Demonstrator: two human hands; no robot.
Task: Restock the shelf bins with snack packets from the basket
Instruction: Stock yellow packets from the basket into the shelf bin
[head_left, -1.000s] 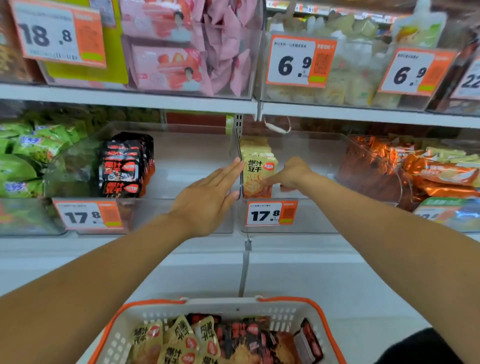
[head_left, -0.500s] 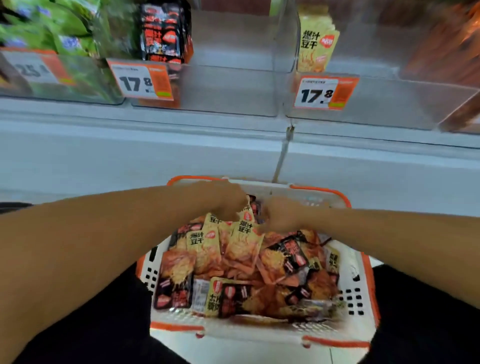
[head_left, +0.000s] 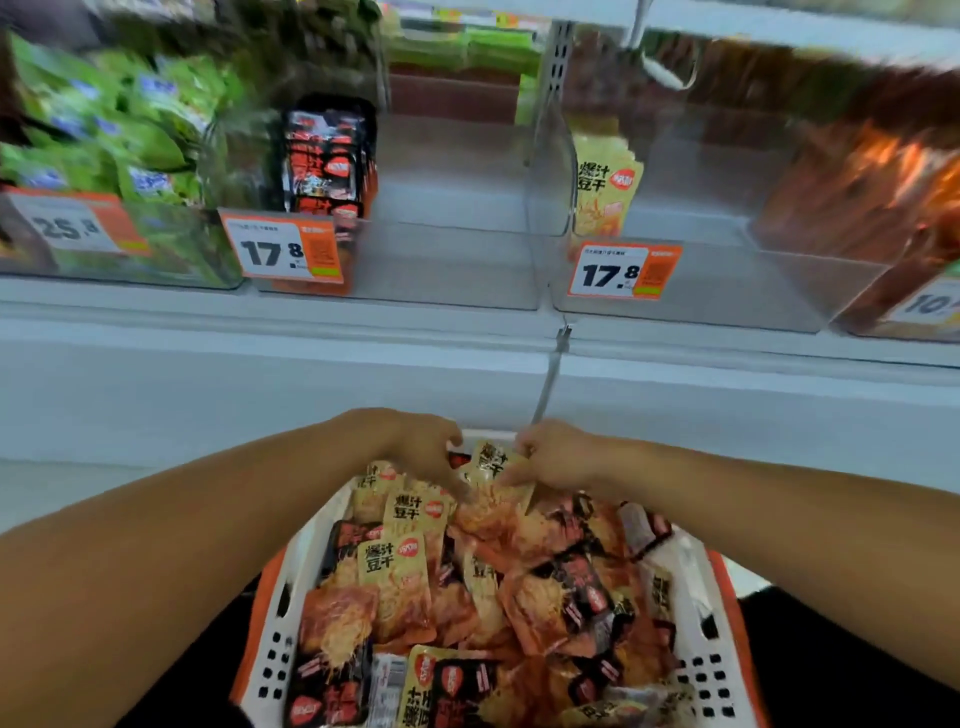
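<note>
A white basket with an orange rim (head_left: 701, 660) sits low in front of me, heaped with yellow and black snack packets. Both hands reach into its far end. My right hand (head_left: 558, 457) pinches a yellow packet (head_left: 493, 480) that stands up out of the pile. My left hand (head_left: 415, 447) has its fingers curled down onto the packets beside it; what it grips is hidden. On the shelf above, a clear bin (head_left: 447, 260) holds a row of black packets (head_left: 324, 156), and the neighbouring clear bin (head_left: 727, 291) holds a few yellow packets (head_left: 605, 187).
Orange price tags reading 17.8 (head_left: 283, 249) (head_left: 621, 273) hang on the two bins. Green bags (head_left: 104, 140) fill the bin at the left and orange bags (head_left: 872, 187) the bin at the right. A white shelf ledge (head_left: 363, 332) runs between bins and basket.
A second ago both hands were up at the yellow packets in the shelf bin. They dropped into the basket, and the right hand now lifts a yellow packet's top from the pile.
</note>
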